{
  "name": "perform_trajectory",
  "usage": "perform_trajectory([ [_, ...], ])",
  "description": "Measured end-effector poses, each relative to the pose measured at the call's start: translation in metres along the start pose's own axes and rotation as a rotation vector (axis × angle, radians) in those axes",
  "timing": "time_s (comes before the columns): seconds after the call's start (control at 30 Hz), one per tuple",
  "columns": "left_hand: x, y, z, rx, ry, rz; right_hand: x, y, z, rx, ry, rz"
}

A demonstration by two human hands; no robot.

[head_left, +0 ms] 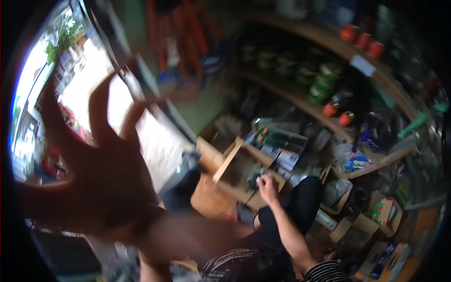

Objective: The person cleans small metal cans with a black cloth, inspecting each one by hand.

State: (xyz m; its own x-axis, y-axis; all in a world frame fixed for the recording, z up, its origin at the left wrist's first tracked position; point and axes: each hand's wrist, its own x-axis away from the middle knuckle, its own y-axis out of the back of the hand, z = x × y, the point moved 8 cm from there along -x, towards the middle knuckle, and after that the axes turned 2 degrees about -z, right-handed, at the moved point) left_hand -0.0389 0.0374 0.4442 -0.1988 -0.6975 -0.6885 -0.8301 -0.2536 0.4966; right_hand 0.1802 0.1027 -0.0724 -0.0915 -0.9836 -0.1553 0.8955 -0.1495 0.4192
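Close up, left hand [101,183] raised with fingers spread wide, right hand [266,183] reaching into wooden box [230,162], grip unclear, cluttered shelves [300,101] behind.

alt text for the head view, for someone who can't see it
The left hand is raised close to the camera, fingers spread, holding nothing. The right hand reaches down into a wooden box on a cluttered floor, beside shelves of cans.

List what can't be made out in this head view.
- Left hand: close to the lens, blurred, fingers spread, holding nothing.
- Right hand: reaches into the wooden box; whatever its grip closes on is too small to tell.
- Shelf items: motion-blurred, labels unreadable.
- Cardboard boxes: partly cut off by the dark fisheye edge.
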Motion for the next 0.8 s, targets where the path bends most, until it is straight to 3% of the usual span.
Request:
perform_trajectory([
  [0.03,0.008,-0.006,0.019,-0.013,0.107,-0.069,-0.007,0.018,0.046,0.120,0.132,-0.009],
  [0.07,0.022,-0.020,0.041,-0.009,0.237,-0.089,-0.007,0.019,0.054,0.122,0.089,0.088],
  [0.13,0.075,-0.084,0.102,0.014,0.546,0.103,-0.005,0.025,0.086,-0.099,0.106,0.111],
  [0.17,0.113,-0.122,0.132,0.030,0.716,0.307,-0.002,0.027,0.108,-0.191,0.138,0.171],
  [0.2,0.143,-0.152,0.151,0.016,0.481,0.354,0.003,0.029,0.129,-0.231,0.244,0.195],
  [0.27,0.204,-0.183,0.167,0.135,0.563,0.338,0.013,0.038,0.167,-0.275,0.329,0.215],
  [0.3,0.213,-0.192,0.166,0.120,0.592,0.446,0.018,0.038,0.178,-0.332,0.322,0.228],
  [0.37,0.280,-0.205,0.220,0.188,0.763,0.396,0.025,0.043,0.192,-0.289,0.305,0.211],
  [0.4,0.268,-0.198,0.210,0.149,0.775,0.333,0.027,0.042,0.189,-0.260,0.307,0.202],
  [0.5,0.237,-0.174,0.182,0.093,0.816,0.252,0.026,0.031,0.154,-0.494,-0.078,0.226],
  [0.67,0.207,-0.160,0.166,0.086,0.791,0.214,0.025,0.023,0.147,-0.501,-0.161,0.297],
  [0.73,0.210,-0.158,0.173,0.044,0.792,0.263,0.026,0.025,0.145,-0.475,-0.073,0.219],
  [0.8,0.198,-0.155,0.168,0.052,0.666,0.223,0.028,0.021,0.136,-0.442,-0.028,0.185],
])
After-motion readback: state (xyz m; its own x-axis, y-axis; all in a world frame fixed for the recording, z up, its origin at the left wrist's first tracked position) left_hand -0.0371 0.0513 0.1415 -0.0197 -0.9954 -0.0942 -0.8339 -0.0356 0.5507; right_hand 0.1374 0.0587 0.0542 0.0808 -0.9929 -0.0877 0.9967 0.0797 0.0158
